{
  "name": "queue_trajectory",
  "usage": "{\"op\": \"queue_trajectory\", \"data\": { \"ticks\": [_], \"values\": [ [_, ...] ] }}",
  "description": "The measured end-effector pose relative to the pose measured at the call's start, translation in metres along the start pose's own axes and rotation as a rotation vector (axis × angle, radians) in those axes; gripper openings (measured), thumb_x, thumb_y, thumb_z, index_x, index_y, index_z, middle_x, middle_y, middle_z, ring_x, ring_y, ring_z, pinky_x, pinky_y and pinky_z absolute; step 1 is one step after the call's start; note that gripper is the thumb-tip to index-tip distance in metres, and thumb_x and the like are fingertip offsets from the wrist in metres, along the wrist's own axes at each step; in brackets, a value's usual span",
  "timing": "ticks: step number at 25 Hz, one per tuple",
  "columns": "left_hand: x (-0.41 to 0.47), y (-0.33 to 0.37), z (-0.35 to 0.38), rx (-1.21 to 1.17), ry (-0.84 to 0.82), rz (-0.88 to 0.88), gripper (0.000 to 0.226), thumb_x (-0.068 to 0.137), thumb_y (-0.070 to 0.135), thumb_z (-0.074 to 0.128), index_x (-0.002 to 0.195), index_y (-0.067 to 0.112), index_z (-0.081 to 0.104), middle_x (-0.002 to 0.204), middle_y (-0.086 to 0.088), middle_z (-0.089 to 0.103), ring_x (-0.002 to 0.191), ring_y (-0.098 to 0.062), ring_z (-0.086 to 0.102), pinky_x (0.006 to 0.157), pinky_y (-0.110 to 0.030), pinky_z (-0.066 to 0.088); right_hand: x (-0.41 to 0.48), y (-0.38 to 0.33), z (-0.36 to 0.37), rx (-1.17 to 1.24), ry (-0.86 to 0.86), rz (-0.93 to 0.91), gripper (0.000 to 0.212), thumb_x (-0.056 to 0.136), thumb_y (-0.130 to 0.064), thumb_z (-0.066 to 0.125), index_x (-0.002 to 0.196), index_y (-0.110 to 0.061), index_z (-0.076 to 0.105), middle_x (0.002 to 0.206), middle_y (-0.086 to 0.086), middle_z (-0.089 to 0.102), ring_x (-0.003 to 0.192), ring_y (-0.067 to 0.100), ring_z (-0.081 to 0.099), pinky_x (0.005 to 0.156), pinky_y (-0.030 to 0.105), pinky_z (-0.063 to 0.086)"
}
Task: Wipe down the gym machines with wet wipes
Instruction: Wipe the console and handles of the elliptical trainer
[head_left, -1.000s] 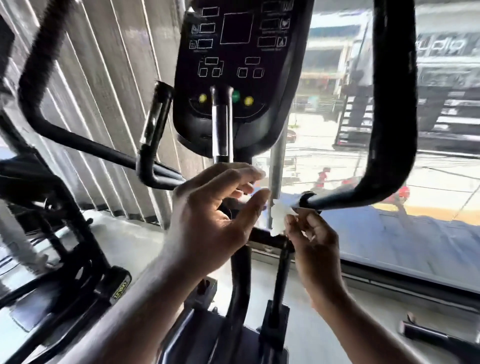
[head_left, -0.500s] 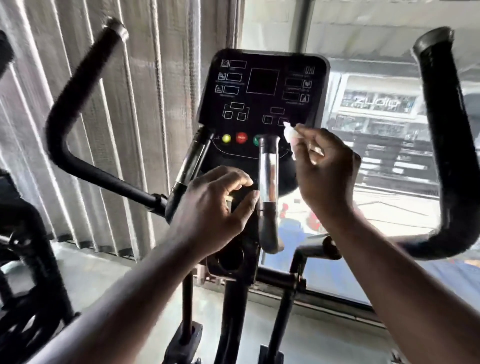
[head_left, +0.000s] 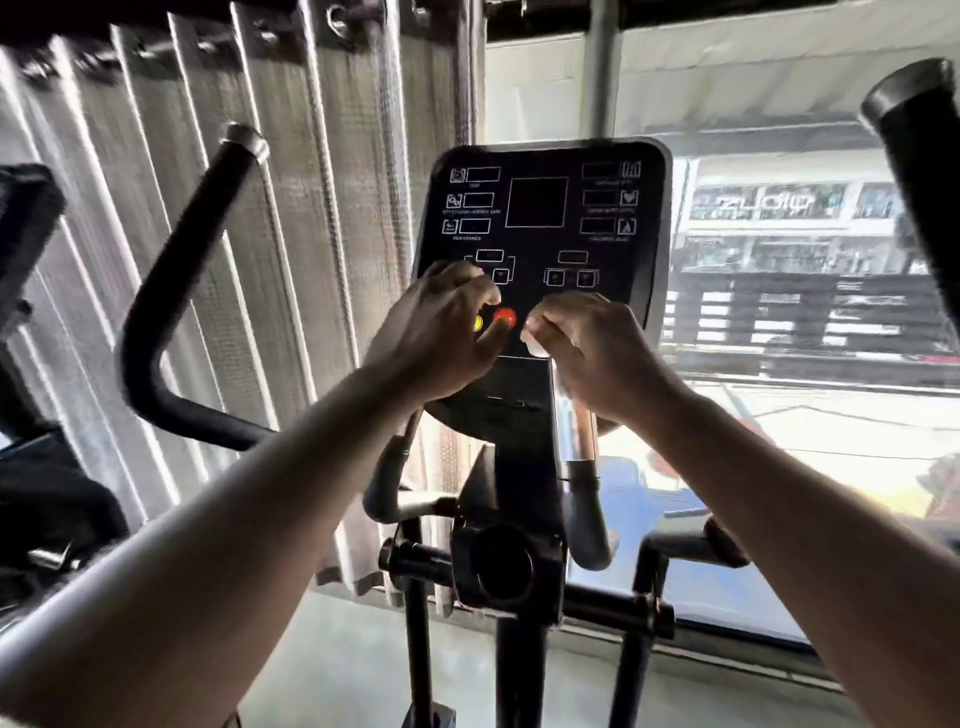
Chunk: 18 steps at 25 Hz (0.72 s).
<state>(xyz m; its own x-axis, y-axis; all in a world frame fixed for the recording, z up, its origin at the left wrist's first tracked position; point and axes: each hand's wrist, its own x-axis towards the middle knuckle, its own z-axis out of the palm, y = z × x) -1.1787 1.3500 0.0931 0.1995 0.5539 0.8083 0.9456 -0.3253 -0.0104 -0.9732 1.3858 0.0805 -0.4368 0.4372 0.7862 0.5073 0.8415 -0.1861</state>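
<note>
At frame centre the right hand (head_left: 592, 353) pinches the wet wipe (head_left: 535, 335) at the console's (head_left: 540, 208) lower edge, likely to scrub there; the left hand (head_left: 436, 327), loosely curled and empty, sits by the red button (head_left: 505, 316), probably bracing the panel.

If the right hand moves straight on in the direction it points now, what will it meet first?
The wipe in the right hand would likely meet the console first, just right of the red button; depth is unclear.
</note>
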Motion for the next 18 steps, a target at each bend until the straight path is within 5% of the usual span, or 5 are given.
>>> {"op": "queue_trajectory", "data": {
  "ticks": [3,7,10,14,18],
  "values": [
    [0.003,-0.012,0.023,0.016,-0.022,-0.036,0.027,0.087,0.035,0.066,0.094,0.009,0.072,0.100,-0.007,0.071,0.099,-0.029,0.064,0.084,-0.035,0.052,0.002,-0.006,-0.002,0.157,-0.011,0.229,0.027,0.110,-0.032,0.051,0.093,-0.019,0.068,0.093,-0.014,0.072,0.086,-0.011,0.065,0.077,0.011,0.047],
    [-0.002,-0.018,0.036,0.024,0.094,-0.035,0.024,0.084,0.030,0.061,0.075,0.009,0.066,0.081,-0.007,0.067,0.084,-0.028,0.060,0.076,-0.034,0.050,0.000,-0.005,0.015,0.124,0.143,0.297,0.036,0.109,-0.041,0.046,0.098,-0.015,0.069,0.093,-0.003,0.076,0.088,0.015,0.069,0.083,0.034,0.054],
    [-0.005,-0.021,0.040,-0.002,0.170,0.030,0.021,0.084,0.024,0.061,0.071,0.008,0.064,0.079,-0.007,0.066,0.081,-0.027,0.058,0.075,-0.037,0.051,-0.005,0.000,0.013,0.038,0.098,0.133,0.021,0.105,-0.031,0.059,0.111,-0.015,0.072,0.108,0.002,0.073,0.095,0.019,0.068,0.085,0.033,0.054],
    [-0.009,-0.020,0.041,-0.051,0.222,0.088,0.021,0.083,0.023,0.061,0.068,0.008,0.062,0.079,-0.007,0.067,0.081,-0.027,0.058,0.076,-0.036,0.051,-0.008,0.003,0.005,-0.195,-0.056,0.023,0.028,0.094,-0.026,0.071,0.119,-0.014,0.068,0.107,0.005,0.067,0.093,0.023,0.065,0.081,0.039,0.058],
    [-0.011,-0.019,0.041,-0.050,0.230,0.076,0.022,0.082,0.023,0.060,0.065,0.009,0.060,0.080,-0.006,0.067,0.082,-0.026,0.058,0.075,-0.034,0.050,0.012,-0.007,0.004,-0.178,-0.121,0.152,0.018,0.098,-0.027,0.056,0.097,-0.018,0.072,0.087,0.005,0.068,0.079,0.029,0.068,0.072,0.036,0.058]
  ]
}}
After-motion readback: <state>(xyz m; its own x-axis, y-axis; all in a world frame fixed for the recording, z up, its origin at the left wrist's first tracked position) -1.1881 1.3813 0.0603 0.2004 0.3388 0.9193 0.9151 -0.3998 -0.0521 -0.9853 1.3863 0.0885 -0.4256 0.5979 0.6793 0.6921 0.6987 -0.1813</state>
